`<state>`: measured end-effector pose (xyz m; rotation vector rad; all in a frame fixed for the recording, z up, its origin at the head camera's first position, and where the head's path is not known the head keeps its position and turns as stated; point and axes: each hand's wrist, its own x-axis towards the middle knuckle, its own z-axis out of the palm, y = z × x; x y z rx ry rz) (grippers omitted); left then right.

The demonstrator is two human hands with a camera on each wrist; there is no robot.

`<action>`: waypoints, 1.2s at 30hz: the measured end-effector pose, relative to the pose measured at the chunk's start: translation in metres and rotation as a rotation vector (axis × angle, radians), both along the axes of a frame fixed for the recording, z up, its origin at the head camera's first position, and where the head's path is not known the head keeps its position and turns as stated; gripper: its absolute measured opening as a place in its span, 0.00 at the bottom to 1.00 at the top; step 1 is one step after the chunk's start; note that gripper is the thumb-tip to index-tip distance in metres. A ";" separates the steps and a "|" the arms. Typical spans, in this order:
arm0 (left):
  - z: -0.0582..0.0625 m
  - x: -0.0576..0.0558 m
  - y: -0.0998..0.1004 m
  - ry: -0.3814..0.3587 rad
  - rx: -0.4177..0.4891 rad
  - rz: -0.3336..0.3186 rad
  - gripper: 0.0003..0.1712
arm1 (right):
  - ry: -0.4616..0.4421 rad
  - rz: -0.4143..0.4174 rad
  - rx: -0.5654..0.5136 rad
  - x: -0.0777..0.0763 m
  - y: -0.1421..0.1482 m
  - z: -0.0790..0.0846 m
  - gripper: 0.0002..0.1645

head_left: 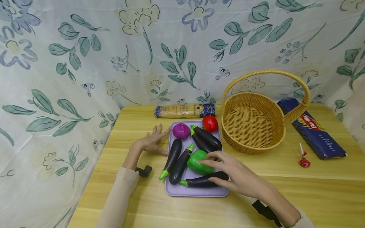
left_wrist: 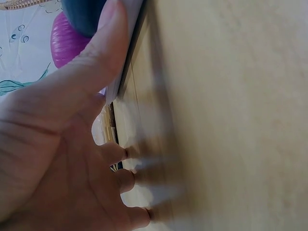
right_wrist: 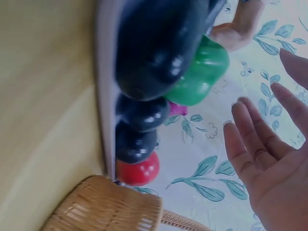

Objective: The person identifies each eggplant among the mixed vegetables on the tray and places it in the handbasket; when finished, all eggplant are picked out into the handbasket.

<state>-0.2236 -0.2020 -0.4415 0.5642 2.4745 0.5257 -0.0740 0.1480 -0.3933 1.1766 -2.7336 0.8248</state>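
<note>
1. The right hand (head_left: 228, 171) is released, fingers spread above a green bell pepper (head_left: 196, 163). The pepper sits on a tray (head_left: 196, 193), just left of those fingertips.
2. The left hand (head_left: 152, 143) grasps nothing; its fingers fan out on the bench (head_left: 328, 193), with the thumb at the tray's left edge.
3. Progress, as judged: the tray is well filled, with five eggplants (head_left: 179, 167), the pepper, a purple onion (head_left: 181, 130) and a tomato (head_left: 210, 123). Neither hand has lifted anything; how much handling is left cannot be told.
4. The vegetables look smooth and glossy, like moulded plastic: long tapering eggplants, a lobed pepper, rounded onion and tomato. The tray is flat lilac with rounded corners.
5. Beyond the right hand stands a round, tan woven basket (head_left: 242, 147) with a hooped handle. Farther right lie a flat blue spaghetti box (head_left: 319, 139) and a shiny red-wrapped lollipop (head_left: 304, 162).
6. Beyond the left hand, past the tray, lies a long pasta packet (head_left: 181, 111) in clear film.
</note>
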 end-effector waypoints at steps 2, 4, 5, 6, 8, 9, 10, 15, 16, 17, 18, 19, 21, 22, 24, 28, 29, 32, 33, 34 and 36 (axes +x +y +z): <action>0.000 0.000 -0.001 -0.002 -0.003 0.002 0.66 | 0.043 0.010 -0.006 0.004 0.004 -0.005 0.32; 0.000 0.000 -0.001 -0.004 -0.006 0.004 0.66 | 0.063 0.016 -0.007 0.006 0.006 -0.010 0.32; 0.000 0.000 -0.001 -0.004 -0.007 0.004 0.66 | 0.071 0.018 -0.008 0.007 0.007 -0.012 0.32; 0.000 0.000 -0.002 -0.004 -0.008 0.005 0.66 | 0.074 0.016 -0.004 0.007 0.008 -0.015 0.33; 0.000 0.001 -0.002 -0.005 -0.008 0.006 0.65 | 0.077 0.014 -0.005 0.007 0.009 -0.019 0.33; 0.001 0.001 -0.002 -0.005 -0.007 0.007 0.65 | 0.076 0.011 -0.001 0.007 0.009 -0.021 0.32; 0.001 0.001 -0.002 -0.007 -0.004 0.007 0.65 | 0.076 0.009 0.001 0.006 0.008 -0.023 0.32; 0.003 0.001 -0.001 -0.006 -0.008 0.008 0.65 | 0.072 0.002 0.014 0.005 0.005 -0.030 0.30; 0.003 0.001 -0.001 -0.008 -0.010 0.009 0.65 | 0.070 0.001 0.015 0.005 0.004 -0.031 0.30; 0.003 0.000 -0.001 -0.008 -0.014 0.010 0.65 | 0.070 0.000 0.016 0.005 0.003 -0.033 0.29; 0.003 0.000 -0.002 -0.009 -0.016 0.011 0.65 | 0.071 -0.002 0.019 0.005 0.003 -0.034 0.29; 0.003 0.000 -0.002 -0.010 -0.015 0.011 0.65 | 0.077 -0.004 0.026 0.005 0.002 -0.035 0.29; 0.003 0.000 -0.002 -0.010 -0.016 0.011 0.65 | 0.086 -0.010 0.039 0.005 0.002 -0.038 0.29; 0.003 -0.001 -0.002 -0.011 -0.014 0.011 0.65 | 0.091 -0.011 0.046 0.005 0.001 -0.039 0.29; 0.002 -0.001 -0.002 -0.011 -0.012 0.009 0.65 | 0.103 -0.014 0.061 0.005 0.001 -0.041 0.30; 0.002 -0.002 -0.002 -0.017 -0.013 0.009 0.65 | 0.111 -0.016 0.066 0.005 0.001 -0.046 0.30; 0.002 -0.002 -0.002 -0.020 -0.014 0.009 0.65 | 0.113 -0.016 0.063 0.005 0.001 -0.046 0.30; 0.002 -0.001 -0.001 -0.025 -0.013 0.011 0.65 | 0.116 -0.012 0.050 0.005 0.002 -0.048 0.29; 0.002 -0.001 0.000 -0.025 -0.013 0.010 0.65 | 0.120 -0.009 0.046 0.005 0.002 -0.048 0.29; 0.002 -0.001 0.000 -0.025 -0.014 0.009 0.65 | 0.125 -0.006 0.042 0.005 0.002 -0.049 0.29; 0.002 0.000 0.000 -0.024 -0.011 0.007 0.65 | 0.133 -0.001 0.036 0.004 0.002 -0.049 0.29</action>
